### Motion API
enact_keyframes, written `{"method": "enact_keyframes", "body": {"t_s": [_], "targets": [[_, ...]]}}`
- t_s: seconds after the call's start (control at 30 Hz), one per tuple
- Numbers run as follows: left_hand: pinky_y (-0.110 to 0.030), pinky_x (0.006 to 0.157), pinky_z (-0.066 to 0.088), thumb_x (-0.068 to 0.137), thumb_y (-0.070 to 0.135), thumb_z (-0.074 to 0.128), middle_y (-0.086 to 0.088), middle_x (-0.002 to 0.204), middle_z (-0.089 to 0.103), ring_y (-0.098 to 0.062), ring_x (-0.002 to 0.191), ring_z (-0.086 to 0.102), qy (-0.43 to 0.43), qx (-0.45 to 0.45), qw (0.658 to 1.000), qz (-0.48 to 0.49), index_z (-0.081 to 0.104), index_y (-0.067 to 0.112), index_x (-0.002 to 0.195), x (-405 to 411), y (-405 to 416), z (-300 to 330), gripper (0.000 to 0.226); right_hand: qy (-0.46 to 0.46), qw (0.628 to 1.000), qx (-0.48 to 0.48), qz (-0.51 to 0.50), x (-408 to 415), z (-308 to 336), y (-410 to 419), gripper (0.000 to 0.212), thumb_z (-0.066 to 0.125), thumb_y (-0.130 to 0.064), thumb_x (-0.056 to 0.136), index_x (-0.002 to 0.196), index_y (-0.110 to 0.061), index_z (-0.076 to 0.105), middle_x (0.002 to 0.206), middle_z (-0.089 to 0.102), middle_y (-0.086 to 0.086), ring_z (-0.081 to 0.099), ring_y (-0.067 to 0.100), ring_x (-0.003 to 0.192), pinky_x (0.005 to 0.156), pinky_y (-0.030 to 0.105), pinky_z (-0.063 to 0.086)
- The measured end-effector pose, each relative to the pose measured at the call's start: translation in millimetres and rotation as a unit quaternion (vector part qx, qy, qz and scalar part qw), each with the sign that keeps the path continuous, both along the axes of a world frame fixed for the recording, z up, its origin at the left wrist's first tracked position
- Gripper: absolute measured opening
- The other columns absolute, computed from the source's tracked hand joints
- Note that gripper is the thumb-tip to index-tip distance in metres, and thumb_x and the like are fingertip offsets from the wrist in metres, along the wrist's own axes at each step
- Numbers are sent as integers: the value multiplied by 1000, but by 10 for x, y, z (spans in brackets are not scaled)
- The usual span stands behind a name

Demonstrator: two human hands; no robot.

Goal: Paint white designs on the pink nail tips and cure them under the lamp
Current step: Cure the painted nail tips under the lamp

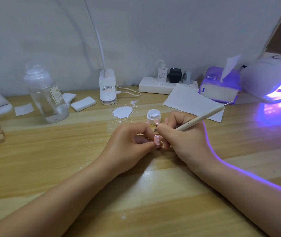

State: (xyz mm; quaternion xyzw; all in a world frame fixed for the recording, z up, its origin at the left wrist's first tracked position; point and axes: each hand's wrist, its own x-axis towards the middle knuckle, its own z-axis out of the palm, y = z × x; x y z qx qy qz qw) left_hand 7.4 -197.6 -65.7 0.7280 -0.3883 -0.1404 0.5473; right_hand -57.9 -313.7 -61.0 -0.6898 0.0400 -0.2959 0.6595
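While left hand (133,141) pinches the glossy pink nail tip (157,140) with white dots — right hand (175,134) curls round the slim beige dotting tool (203,117) — risk: wet dots smear by fingers; open white gel pot (154,116) adjacent, tippable.

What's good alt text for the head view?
Left hand pinches a pink nail tip with white dots while the right hand holds a slim beige dotting pen to it, above a light wooden table. A lit white curing lamp glows purple at right.
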Motion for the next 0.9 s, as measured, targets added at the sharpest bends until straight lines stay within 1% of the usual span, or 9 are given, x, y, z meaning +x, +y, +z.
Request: {"method": "enact_keyframes", "body": {"t_s": [0.1,0.3,0.53,0.7,0.77,0.9], "targets": [[-10,64,47,77,1,69,-2,71,71,-5,71,69,2,0,1000,-1,64,7,68,2,-1,-1,12,-2,1000,2,-1,-8,5,5,39,56,10,74,45,-7,36,32,44,-4,45,2,33,40,10,36],[-9,64,47,77,-1,69,1,69,70,-5,70,69,1,-4,1000,-5,64,9,67,2,-2,-3,15,-3,1000,7,3,-13,7,8,40,56,11,74,45,-7,36,32,44,-3,45,3,33,40,11,36],[-15,68,49,78,-1,68,-3,73,71,-7,72,70,0,0,1000,-1,64,7,68,-1,-2,0,14,-4,1000,4,-2,-11,9,9,40,57,10,75,45,-7,36,31,44,-5,44,0,33,40,9,35],[-13,68,48,77,-1,68,-2,71,71,-7,71,70,0,-1,1000,-2,63,11,66,-1,-1,-2,18,-2,1000,2,1,-16,6,7,39,56,11,74,45,-7,36,31,44,-5,44,1,34,41,9,36],[-14,68,49,77,-1,68,-2,71,71,-8,71,70,1,-4,1000,-2,63,12,65,-1,-1,0,18,-1,1000,-1,-3,-12,4,4,39,57,10,74,45,-8,36,31,45,-5,43,1,34,40,9,35],[-19,72,51,78,-2,68,-4,73,71,-9,73,70,-4,-1,1000,-5,63,12,65,2,1,2,19,-4,1000,7,-4,-3,-3,3,40,58,9,74,45,-8,37,32,44,-4,45,4,34,40,12,38]]}}
